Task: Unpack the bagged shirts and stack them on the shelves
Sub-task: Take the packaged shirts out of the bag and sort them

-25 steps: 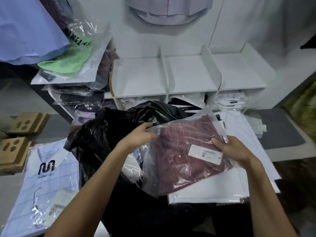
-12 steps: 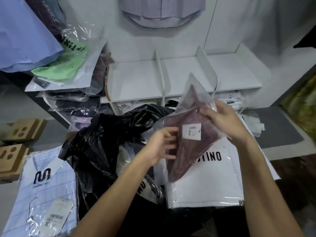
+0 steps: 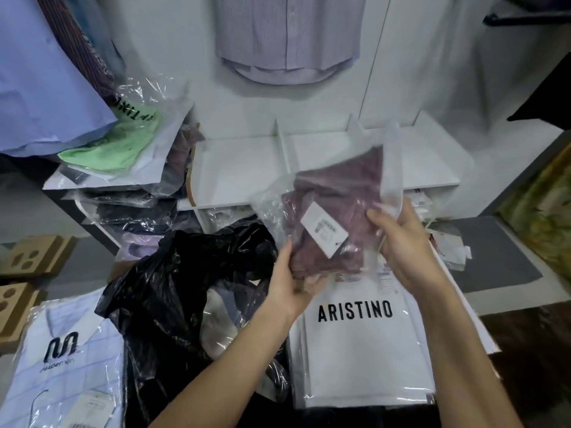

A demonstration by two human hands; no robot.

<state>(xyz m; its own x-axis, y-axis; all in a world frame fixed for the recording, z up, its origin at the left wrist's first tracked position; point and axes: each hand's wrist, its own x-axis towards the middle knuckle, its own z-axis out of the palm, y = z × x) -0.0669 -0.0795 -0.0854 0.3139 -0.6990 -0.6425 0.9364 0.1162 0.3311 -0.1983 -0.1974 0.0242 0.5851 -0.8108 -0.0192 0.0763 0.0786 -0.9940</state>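
Head view: maroon folded shirt in clear crinkly polybag [image 3: 336, 208], likely light, soft and slippery, pinched at near-left corner by left hand [image 3: 290, 284], right edge by right hand [image 3: 404, 242], before white divided shelf [image 3: 244, 168].

Glossy clear plastic bag [image 3: 333, 217] over maroon cloth, seemingly fine-woven; crinkled shiny black plastic sack [image 3: 173, 288]; smooth matt white shelves [image 3: 241, 168].

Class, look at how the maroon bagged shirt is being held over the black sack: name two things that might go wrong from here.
1. The maroon bagged shirt is held in slippery clear plastic by the left hand and right hand; it may slide down into the black sack.
2. Setting it on the white ARISTINO package could mix sorted stock, rather than reaching the white shelf.
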